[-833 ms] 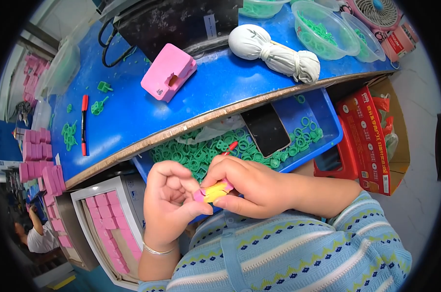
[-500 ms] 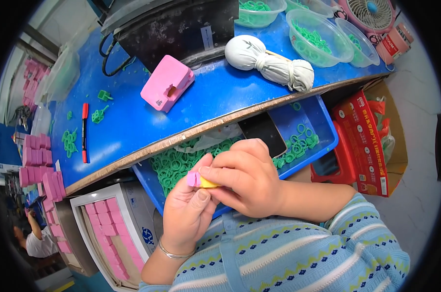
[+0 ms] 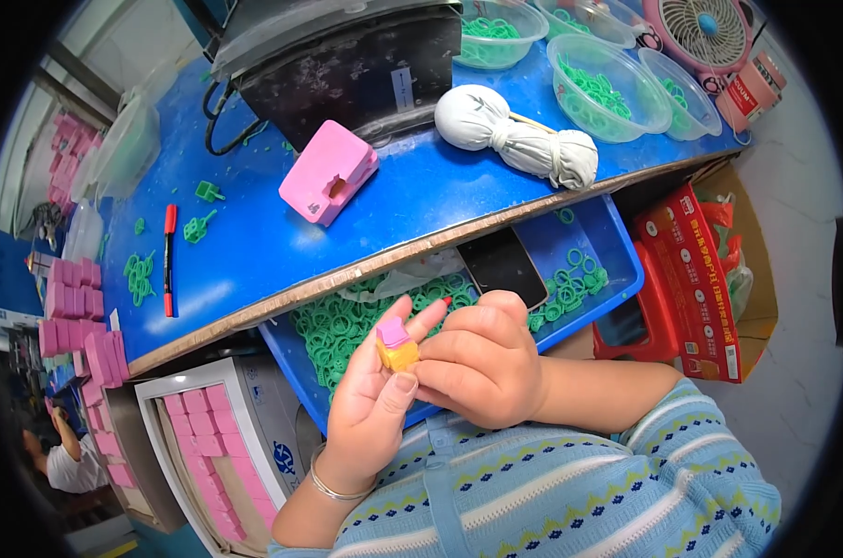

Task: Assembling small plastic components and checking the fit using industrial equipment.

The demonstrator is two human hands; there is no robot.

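Observation:
My left hand (image 3: pixel 366 414) is turned palm up, with a small pink and yellow block (image 3: pixel 399 353) held between its thumb and fingers. Closed in a pinch, my right hand (image 3: pixel 491 365) meets the yellow end of the same block from the right; whatever its fingertips grip there is hidden. A small red tip shows at the end of a left-hand finger, too small to name. Below both hands is a blue tray (image 3: pixel 287 365) heaped with green rings (image 3: pixel 333 325). A dark phone (image 3: pixel 502 268) lies across the tray, beside a crumpled clear plastic bag (image 3: pixel 412 276).
On the blue table (image 3: pixel 254 251) sit a pink block mould (image 3: pixel 327 167), a white cloth bundle (image 3: pixel 519 139), a red-and-black marker (image 3: pixel 169 260), a black machine (image 3: pixel 347 79) and bowls of green rings (image 3: pixel 608 93). A red stool (image 3: pixel 649 316) and carton (image 3: pixel 701 288) stand right; another person (image 3: pixel 75 456) is far left.
The block has tilted more upright, so more of its yellow part shows. My left fingers have spread, and my right hand has shifted slightly right. The view has shifted a little.

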